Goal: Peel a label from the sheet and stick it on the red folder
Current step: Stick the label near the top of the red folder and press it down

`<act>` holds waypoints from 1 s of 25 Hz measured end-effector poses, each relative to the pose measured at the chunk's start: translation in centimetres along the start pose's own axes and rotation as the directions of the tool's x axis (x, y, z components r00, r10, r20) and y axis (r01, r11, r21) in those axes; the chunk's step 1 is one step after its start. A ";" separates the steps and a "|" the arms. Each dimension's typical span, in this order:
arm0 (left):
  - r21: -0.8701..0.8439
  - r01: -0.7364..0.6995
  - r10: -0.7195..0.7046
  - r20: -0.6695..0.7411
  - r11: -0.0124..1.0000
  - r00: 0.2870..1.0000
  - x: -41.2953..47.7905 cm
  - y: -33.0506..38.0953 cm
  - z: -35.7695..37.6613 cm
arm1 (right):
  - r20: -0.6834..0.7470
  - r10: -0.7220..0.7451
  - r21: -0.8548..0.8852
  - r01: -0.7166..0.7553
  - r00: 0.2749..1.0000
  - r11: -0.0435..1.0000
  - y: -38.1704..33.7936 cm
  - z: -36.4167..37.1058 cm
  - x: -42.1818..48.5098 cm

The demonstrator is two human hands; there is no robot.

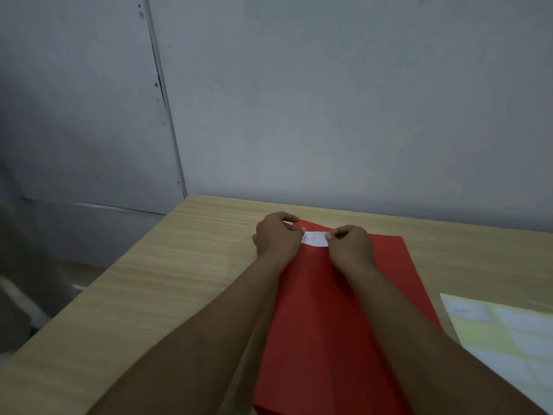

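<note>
A red folder point(323, 310) lies lengthwise on the wooden table, its far end near the wall. A small white label point(314, 238) with faint writing sits over the folder's far end. My left hand point(276, 235) pinches the label's left end. My right hand point(351, 245) pinches its right end. Whether the label touches the folder's surface I cannot tell. The label sheet point(508, 333), pale yellow backing with white labels, lies at the right of the folder.
The light wooden table point(149, 295) runs up to a grey wall point(329, 115) at the back. Its left edge falls away to a dim floor point(36, 280). Both forearms cross over the folder's near part.
</note>
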State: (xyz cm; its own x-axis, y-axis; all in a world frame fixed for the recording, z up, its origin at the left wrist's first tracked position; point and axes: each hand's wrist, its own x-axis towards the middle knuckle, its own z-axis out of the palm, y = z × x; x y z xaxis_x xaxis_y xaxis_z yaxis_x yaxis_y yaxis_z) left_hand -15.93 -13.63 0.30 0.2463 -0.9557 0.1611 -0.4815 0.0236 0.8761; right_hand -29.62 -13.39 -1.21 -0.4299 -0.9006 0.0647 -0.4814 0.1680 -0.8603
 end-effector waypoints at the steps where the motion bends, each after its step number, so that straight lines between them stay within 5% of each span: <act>1: 0.005 -0.006 0.006 -0.010 1.000 1.000 0.0 -0.1 0.1 | -0.003 0.002 -0.005 -0.002 1.000 1.000 0.0 0.1 0.0; 25: -0.008 -0.143 0.143 -0.055 0.990 0.988 -0.4 -1.9 1.0 | -0.086 -0.099 -0.061 0.094 0.991 0.994 0.9 0.7 -1.6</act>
State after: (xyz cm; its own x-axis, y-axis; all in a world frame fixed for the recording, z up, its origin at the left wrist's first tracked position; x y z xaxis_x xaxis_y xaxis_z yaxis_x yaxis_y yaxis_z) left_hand -15.96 -13.64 -1.94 0.2214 -0.9248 0.3094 -0.5047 0.1628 0.8478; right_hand -28.81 -12.05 -2.42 -0.4443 -0.8747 0.1935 -0.5656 0.1065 -0.8177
